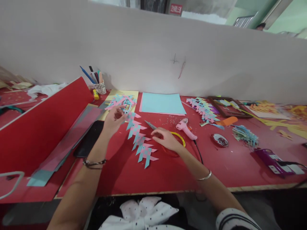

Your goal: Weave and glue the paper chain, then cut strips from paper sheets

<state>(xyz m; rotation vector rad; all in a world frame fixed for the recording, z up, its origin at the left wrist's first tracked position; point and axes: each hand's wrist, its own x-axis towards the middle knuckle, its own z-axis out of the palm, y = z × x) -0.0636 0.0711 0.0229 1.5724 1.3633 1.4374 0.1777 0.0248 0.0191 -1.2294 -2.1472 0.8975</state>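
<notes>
Chain (135, 128): pink-and-blue folded paper; segments joined, remainder unclear.
Left hand (114, 119): pinching chain's far end.
Right hand (166, 138): at yellow-handled metal scissors (150, 125) beside chain; grip indeterminable.

Craft workshop; glue gun (186, 128), scissors (151, 125), coloured sheets (161, 103)

scissors (150, 125): partly behind right hand (165, 139) | white loop (14, 173): cut off left

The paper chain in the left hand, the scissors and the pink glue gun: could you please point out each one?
Paper chain (139, 139): head view, on its middle section.
Scissors (150, 125): head view, on the blades.
Pink glue gun (188, 131): head view, on its handle.
</notes>
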